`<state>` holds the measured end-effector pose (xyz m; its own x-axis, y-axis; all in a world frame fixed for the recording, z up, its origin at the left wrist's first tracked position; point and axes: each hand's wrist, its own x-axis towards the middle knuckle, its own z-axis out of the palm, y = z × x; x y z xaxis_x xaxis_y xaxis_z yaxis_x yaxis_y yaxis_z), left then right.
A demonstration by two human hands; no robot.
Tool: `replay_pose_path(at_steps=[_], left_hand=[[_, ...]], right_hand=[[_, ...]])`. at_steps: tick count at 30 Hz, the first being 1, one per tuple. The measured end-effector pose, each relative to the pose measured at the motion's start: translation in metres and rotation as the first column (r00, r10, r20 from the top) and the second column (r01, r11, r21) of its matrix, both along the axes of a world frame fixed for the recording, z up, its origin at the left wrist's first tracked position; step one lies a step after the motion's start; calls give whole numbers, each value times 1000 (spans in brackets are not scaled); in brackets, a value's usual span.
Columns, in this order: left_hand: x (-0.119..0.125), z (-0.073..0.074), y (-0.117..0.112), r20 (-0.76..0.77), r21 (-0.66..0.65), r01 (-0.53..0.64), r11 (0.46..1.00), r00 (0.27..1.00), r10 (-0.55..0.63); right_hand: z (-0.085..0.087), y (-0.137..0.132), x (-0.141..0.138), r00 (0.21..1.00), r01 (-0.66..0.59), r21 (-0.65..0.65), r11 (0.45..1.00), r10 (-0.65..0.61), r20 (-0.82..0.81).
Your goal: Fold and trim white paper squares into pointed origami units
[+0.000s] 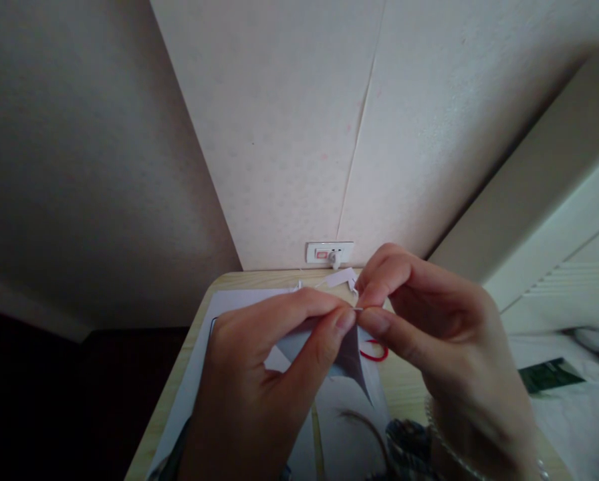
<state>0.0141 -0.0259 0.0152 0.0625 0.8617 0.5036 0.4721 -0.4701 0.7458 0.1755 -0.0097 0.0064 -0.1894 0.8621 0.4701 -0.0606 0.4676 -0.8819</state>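
Pinching a white sliver between them, the left hand and right hand meet above the table; it looks light, flimsy and easily bent, probably best held by its ends.

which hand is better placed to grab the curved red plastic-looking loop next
Probably the right hand. The curved red plastic-looking loop lies just below its thumb in view, while the left hand sits farther left. Both hands' fingertips meet at a thin white sliver, so the right may need freeing first.
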Motion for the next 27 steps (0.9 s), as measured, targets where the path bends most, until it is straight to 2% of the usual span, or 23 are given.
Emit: replay_pose_path(at_steps=[6,10,16,20,23,27], left_hand=[[1,1,0,-34,-10,37,999,999,-37],[1,1,-2,-44,-23,33,999,998,-34],[-1,-2,0,-16,-41,61,997,998,-61],[3,-2,3,72,-164,147,976,988,-136],[7,-2,3,131,-230,154,961,983,-126],[10,-3,2,129,-237,110,965,988,-81]], right_hand=[[2,1,1,999,-53,-66,996,52,-15],[2,-3,-2,999,-30,-98,995,28,-24],[0,-4,-8,987,153,-33,988,-152,45],[2,-4,-11,956,282,-29,959,-279,85],[3,-4,-11,944,308,18,951,-308,118],[2,-5,-11,940,314,29,949,-315,132]])
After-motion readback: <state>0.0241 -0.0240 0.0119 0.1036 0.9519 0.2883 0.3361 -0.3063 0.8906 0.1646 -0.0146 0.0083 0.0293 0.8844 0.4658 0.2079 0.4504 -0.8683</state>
